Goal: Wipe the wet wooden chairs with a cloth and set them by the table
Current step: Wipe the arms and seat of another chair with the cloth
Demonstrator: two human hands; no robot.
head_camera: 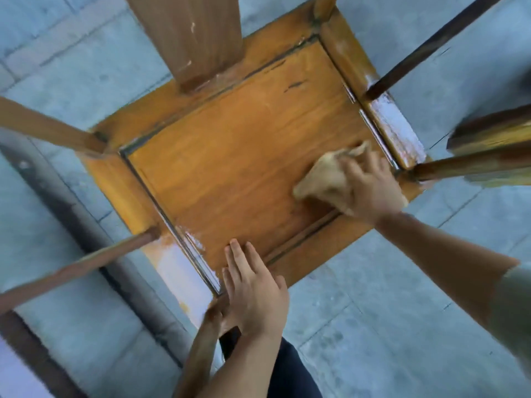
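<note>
A wooden chair (230,145) fills the view from above, its orange-brown seat panel set in a frame with armrests on both sides. My right hand (370,188) grips a bunched beige cloth (324,179) and presses it on the seat's right side near the front corner. My left hand (253,291) lies flat with straight fingers on the seat's near edge. Wet, shiny patches show on the frame at the right (393,124) and at the near left (178,268). The image is blurred by motion.
Grey paved ground (373,326) surrounds the chair. The broad back splat (189,33) rises at the top. A dark bar (57,202) runs diagonally on the left. Another wooden piece (494,130) juts in at the right edge.
</note>
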